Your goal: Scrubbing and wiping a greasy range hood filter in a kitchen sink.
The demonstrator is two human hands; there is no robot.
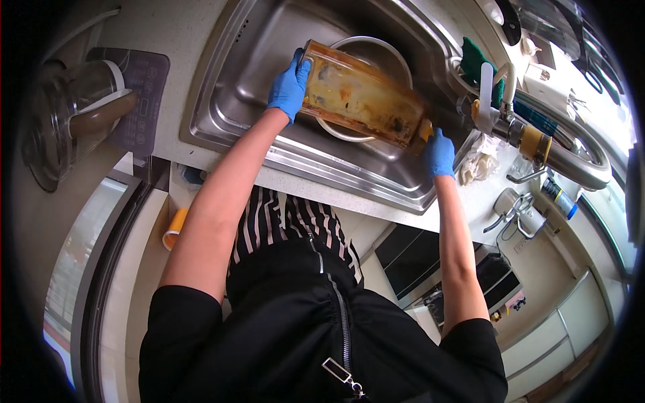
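Over a stainless steel sink [237, 75], a long rectangular tray or box [352, 95] is held tilted, its surface coated with brown and yellow grime. My left hand [289, 90], in a blue glove, grips its left end. At its right end is my right hand [441, 153], also blue-gloved, with a small yellow thing, perhaps a sponge [426, 130], between the fingers and the tray. Beneath the tray stands a round metal bowl [407, 68] in the sink, partly hidden by it.
A metal faucet [504, 126] rises at the sink's right side, with a green cloth [472, 60] behind it. A crumpled white cloth [478, 160] lies on the right counter. To the left, a glass pot with a brown handle [103, 113] stands by a dark cooktop [156, 75].
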